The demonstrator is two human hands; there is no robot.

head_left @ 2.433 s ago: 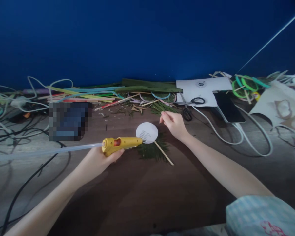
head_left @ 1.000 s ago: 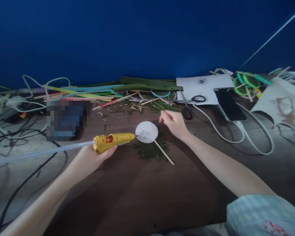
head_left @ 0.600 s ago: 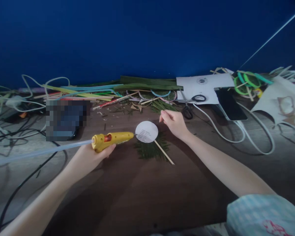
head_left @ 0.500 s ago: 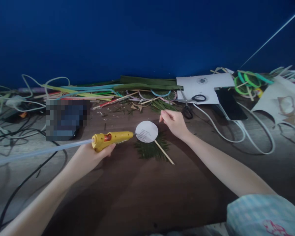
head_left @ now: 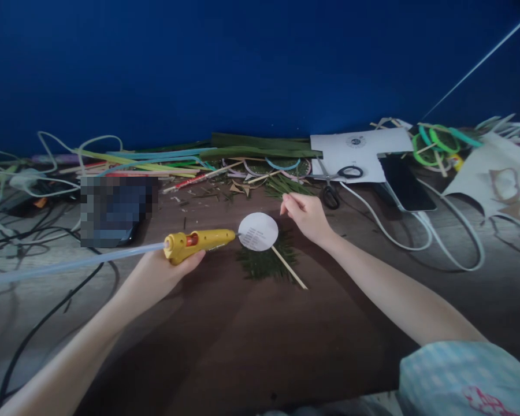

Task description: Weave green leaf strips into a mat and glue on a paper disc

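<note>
My left hand [head_left: 162, 274] is wrapped round a yellow hot glue gun [head_left: 199, 242], with a long translucent glue stick [head_left: 82, 263] running out of its back to the left. The gun's nozzle is at the left edge of a round white paper disc [head_left: 259, 232] with printed text; whether it touches cannot be made out. The disc lies over dark green leaf strips [head_left: 260, 268], and a thin wooden stick [head_left: 290, 268] sticks out from under it toward me. To the disc's right, my right hand [head_left: 305, 214] is closed with fingers curled; nothing shows in it.
Scissors [head_left: 329, 193] and white cut paper [head_left: 364, 144] lie behind my right hand. A phone [head_left: 409, 184] with white cables is at the right, a dark device [head_left: 121, 214] at the left. Coloured strips [head_left: 156, 159] and green leaves [head_left: 260, 144] line the blue wall.
Almost nothing differs. The glue gun has tilted very slightly, its back end shifting a little up and right; my right hand and the disc stay put.
</note>
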